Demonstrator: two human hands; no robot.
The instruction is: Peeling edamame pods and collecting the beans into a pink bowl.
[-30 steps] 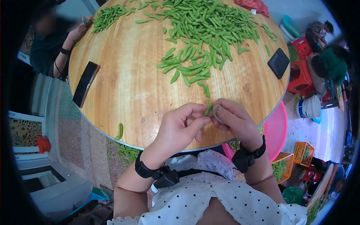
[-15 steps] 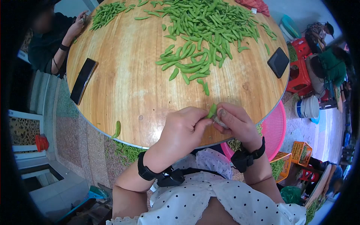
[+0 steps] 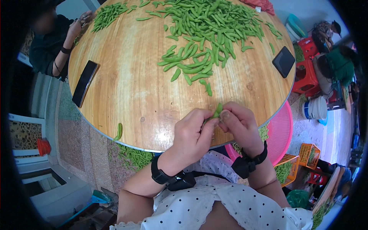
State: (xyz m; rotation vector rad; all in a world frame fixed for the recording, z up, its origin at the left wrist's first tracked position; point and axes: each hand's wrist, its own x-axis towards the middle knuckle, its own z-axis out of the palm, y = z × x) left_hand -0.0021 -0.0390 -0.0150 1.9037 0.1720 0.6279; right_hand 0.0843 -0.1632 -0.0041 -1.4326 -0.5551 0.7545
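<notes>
Over the near edge of the round wooden table (image 3: pixel 130 76), a green soybean pod (image 3: pixel 218 109) is pinched between my two hands. My left hand (image 3: pixel 193 130) grips it from the left with thumb and forefinger. My right hand (image 3: pixel 241 126) closes on it from the right, its thumb lying along the pod; the pod's lower end is hidden by the fingers. Just beyond my hands lie a couple of loose pods (image 3: pixel 208 89). Farther off spreads a large heap of green soybean pods (image 3: pixel 214 23). One curled pod (image 3: pixel 119 131) rests at the table's near-left rim.
Black phones lie at left (image 3: pixel 85 82) and right (image 3: pixel 283 62). A pink basket (image 3: pixel 281 134) with green contents stands below the table's right edge. At the far left a person (image 3: pixel 48 46) handles something by a smaller pod pile (image 3: pixel 109 16). Orange crates (image 3: pixel 308 155) stand at right.
My right hand has moved in closer to my left, with its thumb now against the pod. My left hand has shifted slightly right. The view has shifted a little.
</notes>
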